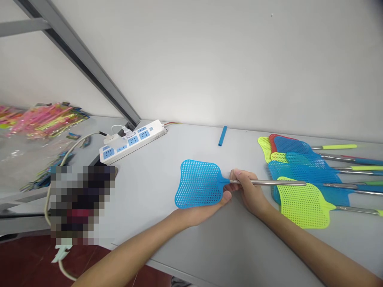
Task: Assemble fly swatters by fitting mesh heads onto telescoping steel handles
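A blue fly swatter (199, 185) with a bare metal rod is held level over the table, its mesh head pointing left. My right hand (250, 193) is closed around the rod near the neck. From below, my left hand (217, 207) reaches the same neck, its thumb showing beside the mesh and its fingers partly hidden behind the head and rod. Beyond the hands, a short blue tube (222, 136) lies near the wall. Right of my right hand lies a yellow-green fly swatter (305, 205) in front of several blue swatters (302, 171).
On the grey table (149, 191), a white power strip (134, 141) with plugs and a cable stands at the left. A grey metal post (86, 59) rises behind it. Bagged pink and yellow items (48, 121) lie far left. A pixelated patch covers the lower left.
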Tool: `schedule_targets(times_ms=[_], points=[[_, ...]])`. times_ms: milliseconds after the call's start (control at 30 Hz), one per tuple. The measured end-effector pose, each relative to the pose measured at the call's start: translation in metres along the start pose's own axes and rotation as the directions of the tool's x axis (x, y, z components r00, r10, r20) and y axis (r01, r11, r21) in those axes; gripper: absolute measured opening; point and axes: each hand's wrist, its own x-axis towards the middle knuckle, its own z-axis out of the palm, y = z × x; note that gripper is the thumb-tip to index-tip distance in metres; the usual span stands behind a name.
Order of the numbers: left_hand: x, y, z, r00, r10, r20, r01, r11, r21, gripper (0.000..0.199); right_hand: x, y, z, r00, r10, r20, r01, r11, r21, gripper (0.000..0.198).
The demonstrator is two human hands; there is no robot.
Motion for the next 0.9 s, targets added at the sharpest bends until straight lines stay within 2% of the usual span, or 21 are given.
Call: schedule_targets(times_ms=[167, 433, 633, 900], points=[[-0.0015, -0.0034, 0.0034, 0.996, -0.069, -0.058, 0.07, 0.997, 0.028, 0.038, -0.0016, -0.001, -0.0002, 0.998, 0.055, 0.038, -0.054, 0.998, -0.017, 0.037], [0.0009, -0.0058, 0.008, 0.991, 0.017, -0.135, -0.021, 0.999, -0.028, 0.035, -0.002, 0.0024, -0.0026, 0.999, 0.033, 0.035, -0.029, 0.994, -0.108, 0.038], [0.0011, -0.0045, 0.0098, 0.989, 0.03, -0.148, -0.045, 0.994, -0.101, 0.032, -0.0022, 0.0003, -0.0016, 0.998, 0.031, 0.06, -0.027, 0.997, -0.073, 0.037], [0.0014, -0.0058, 0.0099, 0.987, 0.025, -0.159, -0.039, 0.996, -0.085, 0.034, -0.0029, 0.0004, -0.0007, 0.996, 0.035, 0.086, -0.035, 0.999, 0.006, 0.036]])
